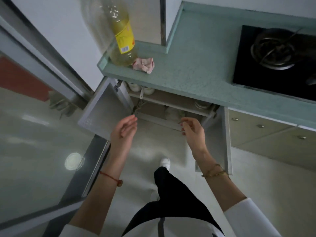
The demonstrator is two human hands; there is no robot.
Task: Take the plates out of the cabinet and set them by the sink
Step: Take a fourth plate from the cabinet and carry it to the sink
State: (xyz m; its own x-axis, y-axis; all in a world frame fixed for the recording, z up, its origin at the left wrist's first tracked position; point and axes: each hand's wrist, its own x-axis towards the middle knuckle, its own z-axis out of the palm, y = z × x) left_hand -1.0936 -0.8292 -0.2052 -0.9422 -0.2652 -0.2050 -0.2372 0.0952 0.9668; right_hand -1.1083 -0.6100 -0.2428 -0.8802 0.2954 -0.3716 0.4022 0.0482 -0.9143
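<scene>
The low cabinet (pixel 153 100) under the teal counter stands with both doors swung out. White stacked plates (pixel 201 104) rest on its upper shelf at the right, and more white dishes (pixel 172 113) sit lower down in the middle. White bowls or cups (pixel 136 87) show at the upper left of the cabinet. My left hand (pixel 124 130) hovers in front of the opening with loosely curled fingers, holding nothing. My right hand (pixel 192 128) is also empty, fingers apart, just before the cabinet's front edge. No sink is in view.
The left door (pixel 104 108) and right door (pixel 220 137) jut into the floor space beside my arms. On the teal counter (pixel 196 69) stand an oil bottle (pixel 122 40) and a crumpled cloth (pixel 144 65); a black gas hob (pixel 275 60) lies at the right. A sliding glass door (pixel 42 142) is on the left.
</scene>
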